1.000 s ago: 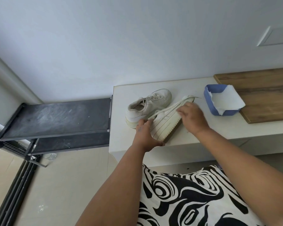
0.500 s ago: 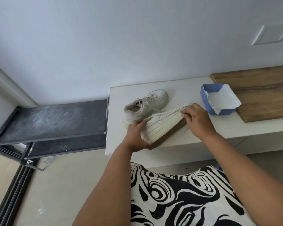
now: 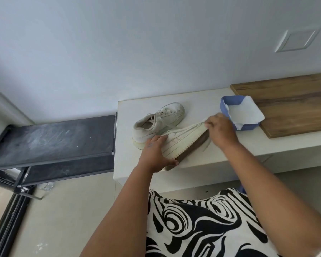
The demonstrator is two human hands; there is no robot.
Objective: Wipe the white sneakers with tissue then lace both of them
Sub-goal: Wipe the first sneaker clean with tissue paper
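Observation:
Two white sneakers are on the white counter (image 3: 220, 95). The far sneaker (image 3: 159, 121) stands upright with its laces in. The near sneaker (image 3: 185, 141) lies tilted on its side, its brown sole facing me. My left hand (image 3: 156, 153) grips its heel end. My right hand (image 3: 220, 132) is at its toe end, fingers curled over the upper, with a bit of white tissue showing under them. A loose lace end (image 3: 206, 145) hangs down past the sole.
A blue tissue box (image 3: 228, 106) with a white sheet sticking out sits right of the shoes. A wooden board (image 3: 295, 106) lies at the far right. A black metal rack (image 3: 52, 141) stands left of the counter, lower down.
My right hand has slid along the near sneaker toward its toe end. The left hand keeps its hold on the heel.

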